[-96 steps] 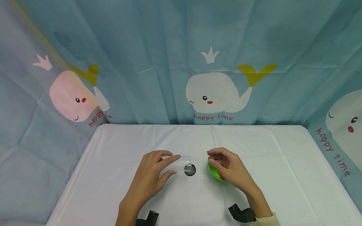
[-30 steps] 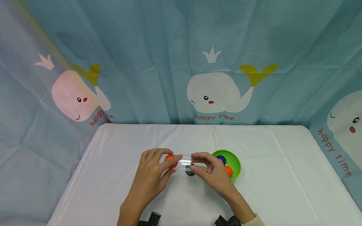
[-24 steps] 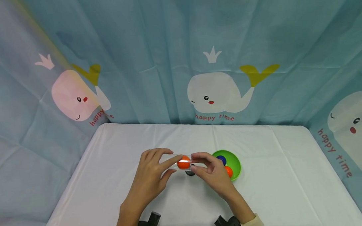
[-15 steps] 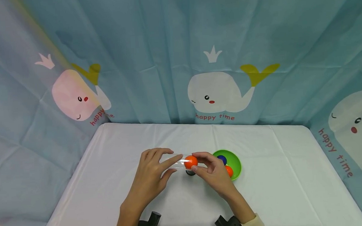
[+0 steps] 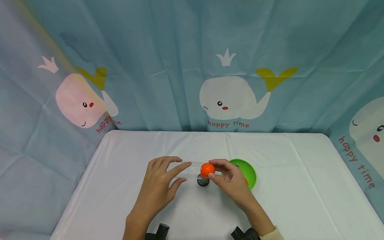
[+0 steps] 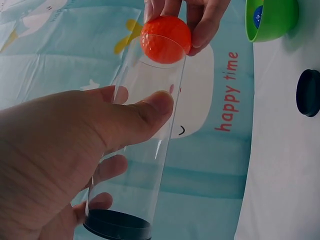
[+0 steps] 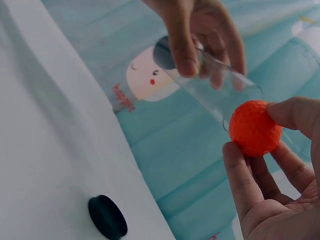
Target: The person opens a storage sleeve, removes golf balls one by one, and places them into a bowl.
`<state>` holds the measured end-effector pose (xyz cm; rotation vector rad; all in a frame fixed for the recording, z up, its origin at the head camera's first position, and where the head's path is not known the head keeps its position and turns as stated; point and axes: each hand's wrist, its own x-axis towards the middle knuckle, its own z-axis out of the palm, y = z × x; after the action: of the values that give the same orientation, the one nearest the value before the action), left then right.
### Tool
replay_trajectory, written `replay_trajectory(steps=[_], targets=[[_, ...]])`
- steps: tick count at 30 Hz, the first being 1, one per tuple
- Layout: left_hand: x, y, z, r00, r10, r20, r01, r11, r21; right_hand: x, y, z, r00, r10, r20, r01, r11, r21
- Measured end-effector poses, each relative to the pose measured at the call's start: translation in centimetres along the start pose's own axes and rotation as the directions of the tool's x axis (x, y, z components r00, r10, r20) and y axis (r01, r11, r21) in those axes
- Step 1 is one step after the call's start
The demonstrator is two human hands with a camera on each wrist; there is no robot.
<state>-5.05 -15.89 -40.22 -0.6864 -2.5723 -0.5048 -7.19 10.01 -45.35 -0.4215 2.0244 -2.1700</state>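
My left hand grips a clear tube lying roughly level above the table. A dark cap closes the tube's far left end. At the tube's other, uncovered end, my right hand pinches an orange golf ball between thumb and fingers. The dimpled ball sits right at the mouth, and no other ball shows inside the tube. Behind the right hand stands a green bowl, partly hidden, with a blue ball and another orange ball in it.
A loose black cap lies on the white-covered table, below the tube's mouth in the head view. A blue curtain with whale prints hangs behind the table's far edge.
The right hand has come from the bowl to the tube's mouth. The orange ball has rolled rightward through the tube, and the right hand now pinches it at the mouth, slightly further right.
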Motion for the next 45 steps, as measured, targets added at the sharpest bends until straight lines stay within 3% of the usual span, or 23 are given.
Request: replay_trajectory(steps=[9, 29, 36, 45], targets=[[0.1, 0.1, 0.0, 0.999, -0.044, 0.018, 0.044, 0.999, -0.013, -0.1, -0.8, -1.6, 0.998, 0.004, -0.058, -0.006, 0.999, -0.035], [0.1, 0.0, 0.6, 0.999, -0.036, 0.033, 0.037, 0.998, -0.050, -1.0, -2.4, -6.7, 0.988, -0.079, -0.133, 0.061, 0.989, -0.133], [0.1, 0.0, 0.6, 0.997, -0.054, 0.053, 0.057, 0.996, -0.069, -1.6, -2.9, -8.2, 0.987, -0.080, -0.143, 0.049, 0.977, -0.207], [0.2, 0.0, 0.6, 0.994, -0.081, 0.077, 0.090, 0.989, -0.116, -1.9, -3.4, -9.5, 0.987, -0.084, -0.135, 0.054, 0.976, -0.211]])
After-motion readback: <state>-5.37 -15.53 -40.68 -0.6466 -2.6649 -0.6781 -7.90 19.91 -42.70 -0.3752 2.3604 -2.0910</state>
